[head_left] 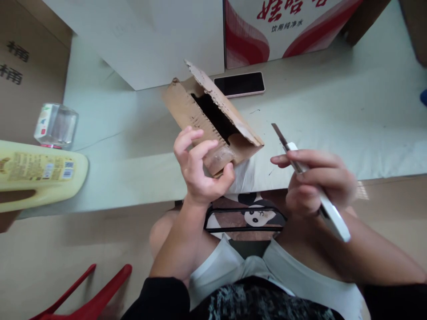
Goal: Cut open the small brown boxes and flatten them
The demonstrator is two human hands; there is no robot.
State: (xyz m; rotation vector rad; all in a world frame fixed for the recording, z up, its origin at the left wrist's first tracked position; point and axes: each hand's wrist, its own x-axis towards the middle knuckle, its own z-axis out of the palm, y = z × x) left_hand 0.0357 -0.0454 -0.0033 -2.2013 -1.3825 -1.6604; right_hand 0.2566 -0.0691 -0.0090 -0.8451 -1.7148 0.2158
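Observation:
A small brown cardboard box (207,129) stands tilted near the front edge of the table, its top slit open along a ragged flap. Its inside looks dark. My left hand (203,166) grips the box's near end, with the thumb at the corner and fingers over the side, close to a strip of clear tape (220,155). To the right, my right hand (316,180) holds a white utility knife (333,218) above the table's edge. The knife's blade is out and points up and left, apart from the box.
Behind the box lies a phone (245,83) with a dark screen. A white box (173,40) and a red-and-white carton (283,31) stand at the back. At left are a clear bottle (63,124), a yellow jug (76,175) and a large carton (33,66). Red legs (106,289) show below.

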